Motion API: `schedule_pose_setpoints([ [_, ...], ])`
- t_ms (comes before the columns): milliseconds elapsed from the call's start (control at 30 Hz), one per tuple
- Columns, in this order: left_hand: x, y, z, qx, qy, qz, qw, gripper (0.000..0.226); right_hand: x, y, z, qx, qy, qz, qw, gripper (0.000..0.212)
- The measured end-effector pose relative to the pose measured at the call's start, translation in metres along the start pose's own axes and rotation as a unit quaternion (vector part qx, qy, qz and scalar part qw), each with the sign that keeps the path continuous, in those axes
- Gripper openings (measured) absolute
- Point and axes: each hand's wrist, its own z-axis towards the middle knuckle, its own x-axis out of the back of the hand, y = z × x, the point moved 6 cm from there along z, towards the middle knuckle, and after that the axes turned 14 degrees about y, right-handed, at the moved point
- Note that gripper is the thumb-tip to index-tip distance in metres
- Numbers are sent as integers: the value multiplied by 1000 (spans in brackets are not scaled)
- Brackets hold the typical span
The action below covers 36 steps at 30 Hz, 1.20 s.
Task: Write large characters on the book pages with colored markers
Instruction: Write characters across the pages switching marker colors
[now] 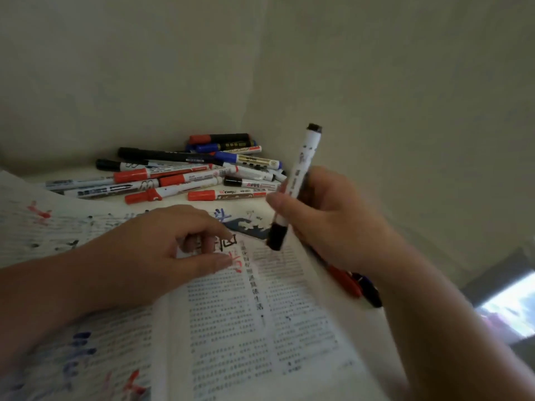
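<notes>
White barrel, black at both ends: is that the marker in use?

Yes. The right hand grips it around the middle, fingers curled round the barrel and the thumb laid across the front. It slants, with the black cap pointing down and hanging just above the right-hand page, not touching the paper as far as I can tell. That end is blurred.

And the book?

Open in front of the person, dense print on both pages. Large black and red characters sit near the top of the right page, and blue and red strokes cover the left page.

What is the left hand doing?

It rests on the book beside those black characters. Its fingers are loosely bent and hold nothing, thumb and forefinger apart, with their tips on the paper.

Where are the other pens?

A pile of markers with red, blue and black caps lies on the table, pushed into the corner against the wall, just beyond the top edge of the book. A red marker and a dark blue marker lie side by side to the right of the book, partly hidden under the right wrist.
</notes>
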Motion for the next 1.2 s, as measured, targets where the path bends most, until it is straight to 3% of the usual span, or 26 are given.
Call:
schedule_pose_setpoints([
  [167,-1,1,0,-17,2,-6,1000,38,81,30,19,-59,26,-270,961,24],
  [333,1,-2,-1,-18,17,-28,999,33,98,61,38,-90,31,-364,927,23],
  [767,2,-1,-3,-25,21,-39,999,28,65,86,32,-105,2,-371,922,26],
  [933,2,0,-2,-28,20,-30,999,28,70,82,35,-94,28,-358,929,26],
  [1067,2,1,-2,-33,22,-21,999,24,68,54,46,-33,109,-313,943,17],
  [1200,3,2,-1,-34,20,-4,999,18,15,18,82,74,35,-343,936,8],
])
